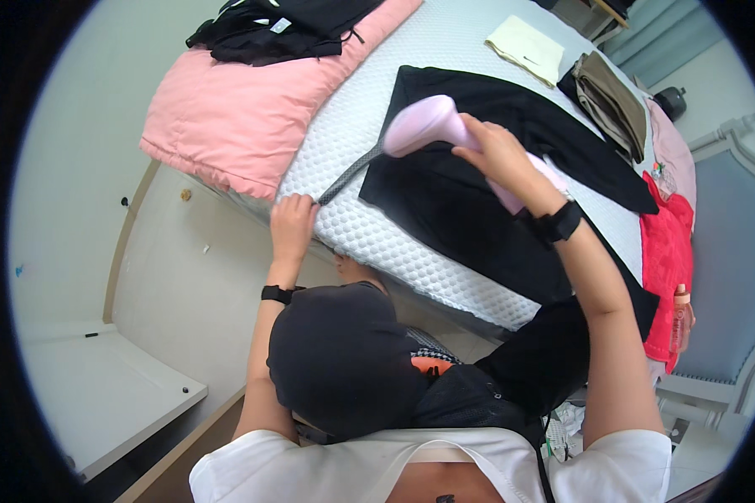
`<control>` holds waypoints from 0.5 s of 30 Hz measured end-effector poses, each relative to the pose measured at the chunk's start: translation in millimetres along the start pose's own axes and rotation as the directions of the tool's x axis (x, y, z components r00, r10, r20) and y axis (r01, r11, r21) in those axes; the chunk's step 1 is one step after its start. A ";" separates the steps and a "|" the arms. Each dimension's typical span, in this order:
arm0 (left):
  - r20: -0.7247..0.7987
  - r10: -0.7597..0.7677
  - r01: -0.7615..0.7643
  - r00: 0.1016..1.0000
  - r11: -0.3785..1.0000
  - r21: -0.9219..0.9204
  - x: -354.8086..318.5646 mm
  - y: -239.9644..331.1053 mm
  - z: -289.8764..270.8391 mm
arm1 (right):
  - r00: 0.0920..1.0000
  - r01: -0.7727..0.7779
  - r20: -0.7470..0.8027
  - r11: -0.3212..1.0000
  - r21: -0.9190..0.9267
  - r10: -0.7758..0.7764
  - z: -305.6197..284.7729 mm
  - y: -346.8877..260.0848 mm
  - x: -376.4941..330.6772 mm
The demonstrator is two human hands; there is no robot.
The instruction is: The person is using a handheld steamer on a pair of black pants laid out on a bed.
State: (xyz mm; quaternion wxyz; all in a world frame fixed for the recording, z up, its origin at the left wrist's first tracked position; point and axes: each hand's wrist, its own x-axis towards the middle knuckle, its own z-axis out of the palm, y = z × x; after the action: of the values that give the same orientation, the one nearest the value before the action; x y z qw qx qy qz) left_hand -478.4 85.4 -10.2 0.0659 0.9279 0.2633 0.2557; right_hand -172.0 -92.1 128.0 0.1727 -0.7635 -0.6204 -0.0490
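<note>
My right hand (pixel 497 155) grips a pale pink handheld garment steamer (pixel 428 124), holding it just above a black garment (pixel 478 193) spread flat on the white textured mattress (pixel 369 159). My left hand (pixel 294 220) pinches the grey braided cord (pixel 348 174) of the steamer at the mattress's near edge. Both wrists wear black bands. Part of the black garment hangs off the bed toward my lap.
A pink quilt (pixel 243 109) with dark clothes (pixel 277 29) on it lies at the far left of the bed. A folded cream cloth (pixel 527 46), folded brown garments (pixel 612 101) and a red garment (pixel 667 251) lie to the right. A pink bottle (pixel 681 314) stands by a grey chair (pixel 734 251).
</note>
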 end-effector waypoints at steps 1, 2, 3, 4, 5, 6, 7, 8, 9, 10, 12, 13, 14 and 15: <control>-0.026 -0.011 0.011 1.000 0.999 0.033 5.0 -4.7 -3.4 | 1.000 -0.011 0.025 1.000 -0.016 0.011 -9.9 8.4 -4.2; -0.025 -0.003 0.004 1.000 0.999 0.032 12.3 -8.5 -7.8 | 0.998 -0.016 0.057 1.000 -0.021 0.017 -14.1 17.3 -8.5; -0.129 -0.036 0.046 0.991 0.996 0.070 20.2 -11.4 -12.0 | 0.998 -0.024 0.053 0.999 -0.022 0.025 -16.2 23.6 -14.4; -0.232 -0.064 0.090 0.971 0.991 0.103 26.7 -11.4 -15.1 | 0.991 -0.058 0.117 0.998 -0.028 0.061 -18.0 28.9 -20.5; -0.230 -0.051 0.076 0.972 0.992 0.103 33.3 -9.4 -18.5 | 0.979 -0.096 0.176 0.995 -0.033 0.100 -19.3 30.5 -25.2; -0.269 -0.044 0.096 0.962 0.978 0.183 39.9 -5.9 -21.0 | 0.978 -0.106 0.178 0.993 -0.047 0.112 -18.5 29.4 -29.7; -0.308 -0.033 0.117 0.951 0.959 0.259 45.6 -1.4 -21.3 | 0.978 -0.119 0.170 0.992 -0.048 0.125 -16.3 29.3 -31.9; -0.304 -0.013 0.097 0.953 0.961 0.260 50.7 6.5 -19.5 | 0.975 -0.108 0.192 0.993 -0.045 0.114 -11.9 29.7 -35.2; -0.230 0.032 0.001 0.973 0.990 0.140 54.6 17.8 -16.2 | 0.971 -0.101 0.215 0.994 -0.039 0.107 -7.2 28.5 -38.5; -0.159 0.087 -0.086 0.983 0.996 0.011 58.4 30.6 -11.8 | 0.972 -0.081 0.219 0.996 -0.023 0.084 -3.4 27.6 -39.6; -0.015 0.149 -0.150 0.989 0.985 -0.085 55.3 51.2 4.9 | 0.975 -0.077 0.209 0.997 0.012 0.073 10.8 21.3 -37.8; 0.032 0.129 -0.127 0.991 0.991 -0.051 53.7 61.0 14.8 | 0.977 -0.054 0.208 0.998 0.028 0.047 16.4 18.4 -38.9; 0.100 0.094 -0.088 0.991 0.994 -0.064 51.3 64.6 23.8 | 0.978 -0.039 0.205 0.999 0.037 0.030 17.5 13.3 -39.1; 0.162 0.059 -0.048 0.985 0.997 -0.068 49.6 65.3 28.3 | 0.981 -0.060 0.187 0.997 0.048 0.050 17.1 8.5 -38.7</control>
State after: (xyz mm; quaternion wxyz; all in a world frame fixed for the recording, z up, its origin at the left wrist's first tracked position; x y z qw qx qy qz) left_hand -398.1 55.9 4.1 0.1099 0.9499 0.2237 0.1887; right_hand -174.9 -124.0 99.1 0.1357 -0.7766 -0.6137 0.0440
